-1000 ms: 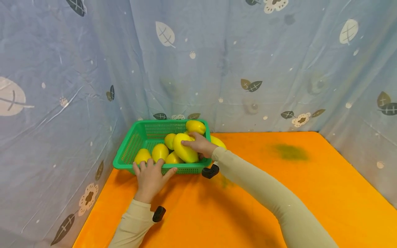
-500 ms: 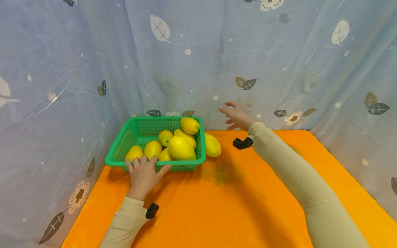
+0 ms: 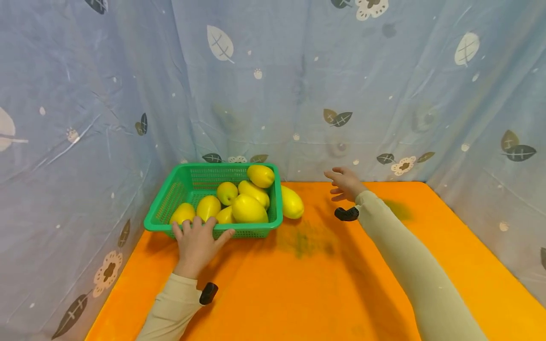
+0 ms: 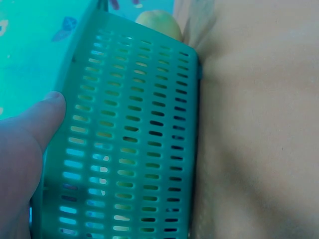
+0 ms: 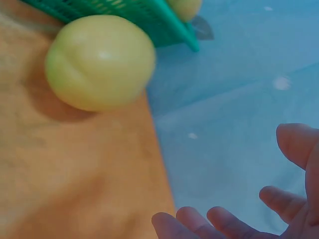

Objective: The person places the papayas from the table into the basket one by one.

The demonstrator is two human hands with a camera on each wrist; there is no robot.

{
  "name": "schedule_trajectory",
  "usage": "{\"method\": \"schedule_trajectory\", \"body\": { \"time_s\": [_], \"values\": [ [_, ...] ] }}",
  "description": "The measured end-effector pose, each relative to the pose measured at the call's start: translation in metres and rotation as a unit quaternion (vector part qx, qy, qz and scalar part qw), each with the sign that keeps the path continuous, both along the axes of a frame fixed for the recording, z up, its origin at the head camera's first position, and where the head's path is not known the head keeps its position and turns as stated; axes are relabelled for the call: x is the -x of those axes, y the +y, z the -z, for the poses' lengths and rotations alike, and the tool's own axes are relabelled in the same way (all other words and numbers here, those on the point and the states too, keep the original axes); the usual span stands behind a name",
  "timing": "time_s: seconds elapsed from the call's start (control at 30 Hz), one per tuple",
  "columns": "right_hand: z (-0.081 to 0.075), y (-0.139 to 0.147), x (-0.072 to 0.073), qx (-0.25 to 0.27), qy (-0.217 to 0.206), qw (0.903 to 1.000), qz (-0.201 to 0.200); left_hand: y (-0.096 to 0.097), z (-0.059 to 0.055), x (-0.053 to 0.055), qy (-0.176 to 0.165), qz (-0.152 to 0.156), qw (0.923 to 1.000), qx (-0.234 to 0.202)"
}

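A green plastic basket (image 3: 251, 227) holding several yellow fruits (image 3: 250, 209) stands at the back left of the orange table. My left hand (image 3: 195, 244) holds its near rim, fingers hooked over the edge. In the left wrist view the thumb (image 4: 37, 122) lies along the rim of the perforated basket wall (image 4: 144, 110); the other fingers are hidden. Outside the basket's right end lies one large oblong yellow fruit (image 3: 292, 202). My right hand (image 3: 346, 183) hovers to the right of that fruit, holding nothing. Its fingers are spread and slightly bent, apart from the fruit (image 5: 99, 62) in the right wrist view.
Blue-grey patterned curtains (image 3: 273, 94) enclose the table (image 3: 277, 289) at the back and both sides. The basket's far side stands close to the back curtain. Greenish stains (image 3: 303, 244) mark the table top.
My right hand let go of a large yellow fruit inside the basket, rose out to the right, then came lower over the table. My left hand stayed at the rim.
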State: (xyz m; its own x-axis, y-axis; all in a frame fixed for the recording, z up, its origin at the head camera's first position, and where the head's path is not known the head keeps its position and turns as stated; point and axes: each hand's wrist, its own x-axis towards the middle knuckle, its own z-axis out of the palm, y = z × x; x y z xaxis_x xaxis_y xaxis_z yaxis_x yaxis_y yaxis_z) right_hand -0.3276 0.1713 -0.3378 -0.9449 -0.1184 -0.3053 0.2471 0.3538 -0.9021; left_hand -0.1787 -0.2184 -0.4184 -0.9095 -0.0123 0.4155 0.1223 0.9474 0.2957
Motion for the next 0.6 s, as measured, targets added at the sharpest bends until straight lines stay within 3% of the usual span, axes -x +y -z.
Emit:
{"method": "schedule_trajectory", "body": {
  "time_s": [0.3, 0.6],
  "values": [
    [0.046, -0.044, 0.009, -0.004, -0.037, 0.9983, -0.045, 0.001, 0.001, -0.001, 0.000, -0.004, 1.0000, 0.007],
    [0.063, -0.081, 0.015, -0.019, -0.032, 0.9957, -0.085, 0.000, 0.001, -0.001, 0.006, -0.003, 1.0000, -0.001]
  ]
}}
